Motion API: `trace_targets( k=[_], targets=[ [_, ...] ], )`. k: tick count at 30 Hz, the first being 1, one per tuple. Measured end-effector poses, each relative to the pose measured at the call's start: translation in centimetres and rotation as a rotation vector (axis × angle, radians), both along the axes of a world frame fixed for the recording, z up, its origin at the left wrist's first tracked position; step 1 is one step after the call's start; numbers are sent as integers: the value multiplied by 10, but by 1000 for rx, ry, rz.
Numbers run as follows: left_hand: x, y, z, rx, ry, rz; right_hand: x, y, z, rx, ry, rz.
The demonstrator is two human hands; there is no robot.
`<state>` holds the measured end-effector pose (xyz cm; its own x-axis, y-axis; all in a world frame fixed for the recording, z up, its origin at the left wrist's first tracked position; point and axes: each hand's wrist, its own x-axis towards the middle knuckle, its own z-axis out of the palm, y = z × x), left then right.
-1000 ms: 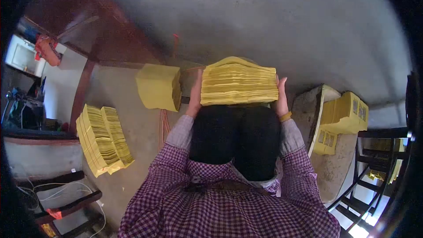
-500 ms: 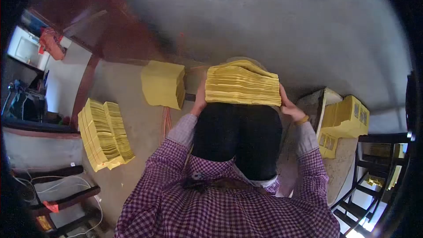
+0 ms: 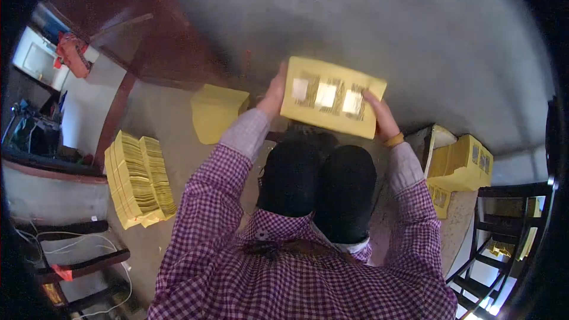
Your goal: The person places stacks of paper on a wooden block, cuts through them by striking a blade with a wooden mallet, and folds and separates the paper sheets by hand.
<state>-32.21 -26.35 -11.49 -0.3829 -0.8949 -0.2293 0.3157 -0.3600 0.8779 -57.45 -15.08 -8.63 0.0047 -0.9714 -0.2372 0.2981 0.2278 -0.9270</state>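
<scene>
Our left hand (image 3: pixel 274 92) and right hand (image 3: pixel 383 117) clasp opposite ends of the yellow paper stack (image 3: pixel 333 96), each grip pressed firmly against it. We hold it tilted in front of our knees (image 3: pixel 290 172), its patterned face with three pale patches showing.

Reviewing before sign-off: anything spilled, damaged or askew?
Nothing visibly spilled or damaged. Only a thin white cable, draped loosely over dark slatted furniture at lower left, looks untidy. The rectangular yellow paper stack held by left hand and right hand is tilted, plausibly from handling.
</scene>
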Motion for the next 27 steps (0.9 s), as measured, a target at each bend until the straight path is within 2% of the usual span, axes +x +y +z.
trace_targets(
  k=[2, 3, 6, 8, 10, 12, 13, 15, 16, 18, 19, 21, 24, 26, 27],
  targets=[
    [-5, -10, 14, 168, -176, -55, -9, -13, -6, 104, -92, 0],
    [-7, -1, 29, 239, -82, -93, -9, -17, -18, 102, -90, -6],
    [-2, -1, 16, 133, 32, -245, -9, -29, -46, 126, -88, -108],
    [-3, -20, 9, 67, 70, -254, -10, -39, -47, 84, -180, -96],
    [-2, -26, -4, 6, 110, -265, -15, -52, -48, 104, -145, -96],
    [5, -29, -17, -986, -514, -107, -14, -55, -43, 116, -113, -93],
    [5, -36, -26, -985, -517, -105, -10, -45, -32, 93, -199, -83],
    [2, -54, -39, -102, 177, -301, 5, -27, -25, 67, -282, -74],
    [1, -52, -24, -107, 181, -296, 12, -20, -27, -8, -295, -167],
    [4, -41, -9, 185, 307, -357, 23, -13, -31, -60, -317, -264],
    [2, -38, -13, 191, 304, -354, 25, -16, -30, -29, -247, -262],
    [-4, -37, -9, 46, 46, -386, 25, -26, -30, -13, -175, -256],
    [-2, -32, -11, -9, 88, -352, 20, -27, -40, 37, -164, -255],
    [4, -41, -26, 3, 92, -349, 16, -29, -43, 2, -355, -255],
    [7, -43, -32, 17, 96, -353, 19, -30, -42, 5, -355, -250]
  ],
)
